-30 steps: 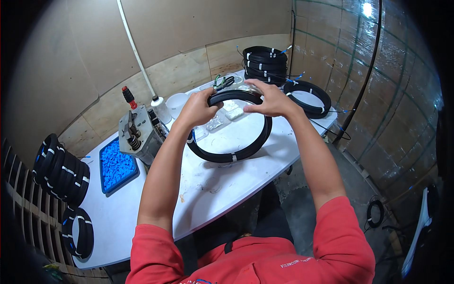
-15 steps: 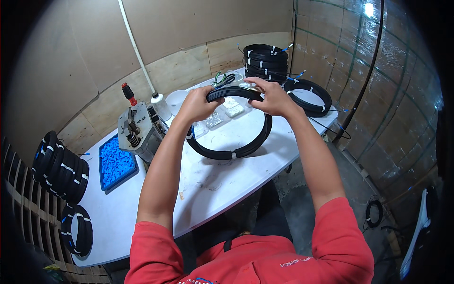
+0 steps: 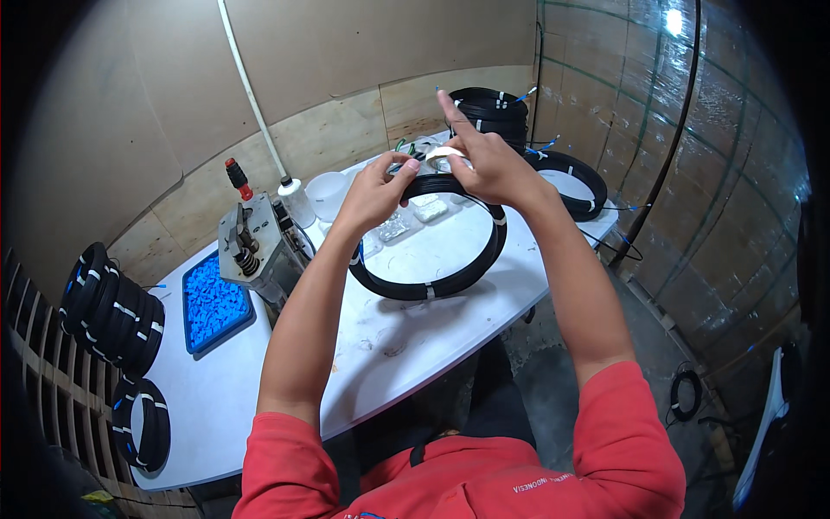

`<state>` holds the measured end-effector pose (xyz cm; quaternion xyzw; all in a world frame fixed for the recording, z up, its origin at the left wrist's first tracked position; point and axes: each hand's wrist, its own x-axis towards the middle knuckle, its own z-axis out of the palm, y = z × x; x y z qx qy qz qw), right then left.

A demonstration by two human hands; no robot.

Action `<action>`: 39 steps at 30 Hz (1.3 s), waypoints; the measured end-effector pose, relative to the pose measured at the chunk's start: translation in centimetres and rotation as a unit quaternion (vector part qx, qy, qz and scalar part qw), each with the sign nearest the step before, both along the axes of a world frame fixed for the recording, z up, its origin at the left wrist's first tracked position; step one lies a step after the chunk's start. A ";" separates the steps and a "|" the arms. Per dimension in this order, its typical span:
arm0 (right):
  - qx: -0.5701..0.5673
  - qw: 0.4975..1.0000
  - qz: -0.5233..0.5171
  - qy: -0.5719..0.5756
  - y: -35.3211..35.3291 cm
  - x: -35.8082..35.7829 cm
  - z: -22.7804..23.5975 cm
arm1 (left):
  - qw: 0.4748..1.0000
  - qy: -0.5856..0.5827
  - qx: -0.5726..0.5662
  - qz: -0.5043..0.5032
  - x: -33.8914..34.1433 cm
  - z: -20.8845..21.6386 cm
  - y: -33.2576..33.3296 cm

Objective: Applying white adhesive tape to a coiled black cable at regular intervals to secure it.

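Note:
A coil of black cable (image 3: 467, 281) stands tilted above the white table, bound with white bands at its lower edge and right side. My left hand (image 3: 373, 192) is closed at the upper left of the coil, thumb and index finger pinched close to its top. What looks like a roll of white tape (image 3: 443, 155) is in my right hand (image 3: 497, 170), just above the coil's top. The right index finger points upward while the thumb and other fingers bend round the roll. Whether the left fingertips also hold the tape's end cannot be made out.
A metal hand press (image 3: 252, 238) with a red-black handle and a tray of blue pieces (image 3: 214, 303) stand left on the table (image 3: 380, 355). Cable coils (image 3: 112, 311) are stacked far left; others (image 3: 488, 108) stand back right. A white tub (image 3: 328, 195) and clear bags (image 3: 393, 227) lie behind.
My right hand has come off the coil's top and turned, its index finger now raised, with the white roll showing in it. The left hand and the coil have shifted slightly right.

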<state>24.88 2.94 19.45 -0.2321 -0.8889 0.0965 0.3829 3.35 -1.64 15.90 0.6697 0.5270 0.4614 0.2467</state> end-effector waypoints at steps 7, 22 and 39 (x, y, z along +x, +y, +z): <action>0.108 0.990 0.011 -0.089 0.3 -1.7 0.0 | 0.999 0.004 0.053 -0.005 -0.1 -0.6 0.8; 0.100 0.976 -0.193 -0.011 -2.4 0.0 5.5 | 0.978 0.204 0.024 0.031 0.1 0.3 -1.7; -0.041 0.927 -0.275 -0.253 -6.9 -4.9 8.8 | 0.961 0.240 0.109 0.084 1.2 -0.7 -1.8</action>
